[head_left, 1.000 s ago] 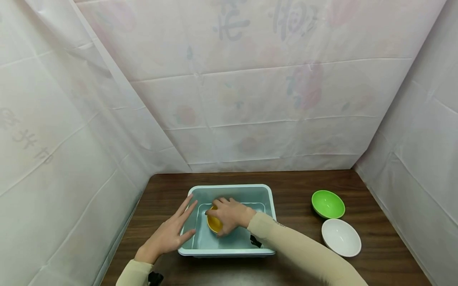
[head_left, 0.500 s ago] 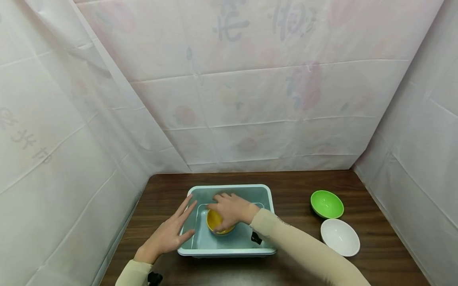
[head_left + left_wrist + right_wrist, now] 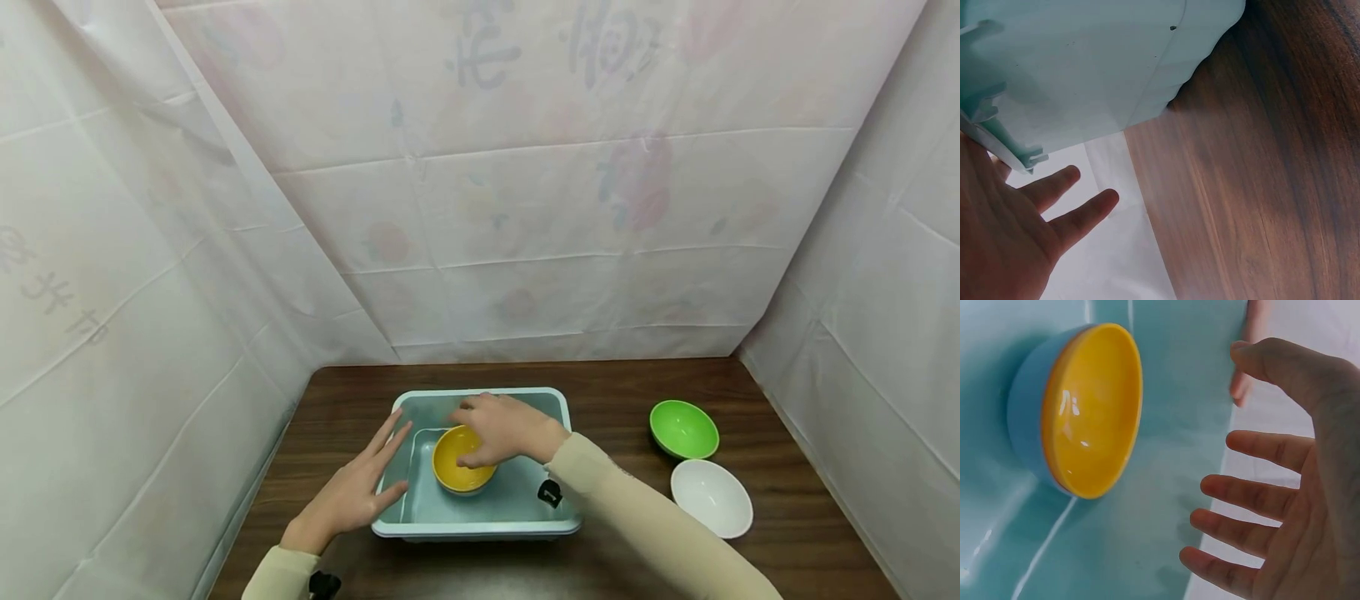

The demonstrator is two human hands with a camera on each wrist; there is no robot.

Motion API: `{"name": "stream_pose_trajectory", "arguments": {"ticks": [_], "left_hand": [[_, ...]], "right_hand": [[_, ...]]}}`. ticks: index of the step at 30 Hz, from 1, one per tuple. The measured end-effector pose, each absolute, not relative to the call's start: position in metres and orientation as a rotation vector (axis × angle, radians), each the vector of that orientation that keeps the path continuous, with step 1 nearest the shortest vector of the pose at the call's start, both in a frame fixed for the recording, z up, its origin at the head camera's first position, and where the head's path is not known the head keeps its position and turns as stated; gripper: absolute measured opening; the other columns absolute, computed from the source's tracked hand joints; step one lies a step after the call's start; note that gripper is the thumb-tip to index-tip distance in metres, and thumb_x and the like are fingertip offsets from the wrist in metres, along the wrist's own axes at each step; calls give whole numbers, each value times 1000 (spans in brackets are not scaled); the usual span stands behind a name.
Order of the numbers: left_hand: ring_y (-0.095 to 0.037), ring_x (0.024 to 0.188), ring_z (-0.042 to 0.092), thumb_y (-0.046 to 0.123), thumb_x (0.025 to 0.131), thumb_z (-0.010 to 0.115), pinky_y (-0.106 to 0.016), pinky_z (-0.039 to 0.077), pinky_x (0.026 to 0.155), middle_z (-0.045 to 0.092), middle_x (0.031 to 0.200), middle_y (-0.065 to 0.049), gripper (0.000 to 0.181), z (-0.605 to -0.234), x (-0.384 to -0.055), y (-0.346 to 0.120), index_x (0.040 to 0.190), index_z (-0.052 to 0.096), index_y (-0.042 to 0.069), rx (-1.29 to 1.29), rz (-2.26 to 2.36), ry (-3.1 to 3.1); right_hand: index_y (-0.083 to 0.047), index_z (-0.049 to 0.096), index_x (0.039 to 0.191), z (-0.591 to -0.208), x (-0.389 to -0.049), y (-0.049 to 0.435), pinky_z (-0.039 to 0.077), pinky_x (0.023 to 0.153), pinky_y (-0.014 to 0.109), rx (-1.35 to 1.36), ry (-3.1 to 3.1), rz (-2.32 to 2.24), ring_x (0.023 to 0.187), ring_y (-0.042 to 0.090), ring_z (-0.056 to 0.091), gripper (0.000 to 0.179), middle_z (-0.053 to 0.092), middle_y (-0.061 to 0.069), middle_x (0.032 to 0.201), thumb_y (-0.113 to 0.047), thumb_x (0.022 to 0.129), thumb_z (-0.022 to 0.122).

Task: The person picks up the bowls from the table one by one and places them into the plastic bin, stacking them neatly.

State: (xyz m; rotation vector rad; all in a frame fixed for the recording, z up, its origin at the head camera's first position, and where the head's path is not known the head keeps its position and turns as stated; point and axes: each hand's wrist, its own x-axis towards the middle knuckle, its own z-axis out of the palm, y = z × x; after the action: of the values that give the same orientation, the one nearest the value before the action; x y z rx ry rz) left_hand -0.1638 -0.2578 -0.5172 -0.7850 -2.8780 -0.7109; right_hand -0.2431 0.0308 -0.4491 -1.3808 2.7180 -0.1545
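Observation:
A yellow bowl (image 3: 452,467) with a blue outside sits upright on the floor of the pale teal plastic basin (image 3: 480,528). My right hand (image 3: 506,429) hovers over the bowl's far right side, fingers spread. In the right wrist view a gap shows between the fingertips and the bowl (image 3: 1094,412), and the hand (image 3: 1279,487) holds nothing. My left hand (image 3: 356,497) rests at the basin's left rim with fingers extended. In the left wrist view that hand (image 3: 1022,219) lies against the rim, two fingers reaching past the basin's outer wall (image 3: 1097,69).
A green bowl (image 3: 684,429) and a white bowl (image 3: 711,498) stand close together on the dark wood table (image 3: 615,400), right of the basin. Pale printed cloth (image 3: 525,208) hangs behind the table and along both sides.
My right hand has let go of the yellow bowl and risen up and to the right, leaving the bowl upright in the basin. The left hand has stayed in place.

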Motion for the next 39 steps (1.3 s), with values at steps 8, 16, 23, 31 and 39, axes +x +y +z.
{"name": "stream_pose_trajectory", "arguments": {"ticks": [8, 16, 23, 31, 39], "left_hand": [[-36, 141, 50, 46, 100, 62, -59, 54, 93, 9, 175, -7, 81, -520, -165, -260, 166, 24, 19, -773, -720, -2893], [-36, 141, 50, 48, 99, 62, -59, 55, 92, 8, 175, -6, 82, -523, -166, -260, 165, 26, 17, -775, -706, -2895], [-34, 139, 53, 47, 100, 62, -54, 57, 88, 10, 175, -8, 80, -523, -166, -258, 165, 26, 16, -789, -709, -2877], [-36, 140, 51, 45, 100, 63, -55, 56, 89, 9, 175, -8, 80, -526, -166, -259, 165, 26, 16, -795, -728, -2862], [-36, 142, 50, 44, 100, 63, -55, 56, 89, 11, 174, -10, 79, -526, -165, -258, 165, 27, 16, -790, -746, -2853]], "right_hand": [[-20, 66, 135, -432, -247, 48, 55, 97, 41, -1298, 2789, -370, 119, 22, 62, 53, 63, 4, 138, -52, 94, 69], [-19, 65, 137, -417, -243, 67, 51, 104, 46, -1167, 2861, -529, 128, 26, 58, 56, 60, 6, 143, -54, 94, 69], [-19, 64, 139, -415, -240, 88, 50, 105, 49, -1099, 2944, -623, 130, 28, 57, 58, 59, 7, 145, -54, 92, 71], [-19, 62, 139, -420, -236, 120, 50, 106, 51, -1019, 3043, -742, 132, 29, 56, 57, 58, 6, 145, -48, 92, 75], [-16, 61, 141, -429, -229, 154, 48, 105, 56, -944, 3085, -824, 134, 35, 53, 59, 56, 11, 148, -45, 91, 75]]}}
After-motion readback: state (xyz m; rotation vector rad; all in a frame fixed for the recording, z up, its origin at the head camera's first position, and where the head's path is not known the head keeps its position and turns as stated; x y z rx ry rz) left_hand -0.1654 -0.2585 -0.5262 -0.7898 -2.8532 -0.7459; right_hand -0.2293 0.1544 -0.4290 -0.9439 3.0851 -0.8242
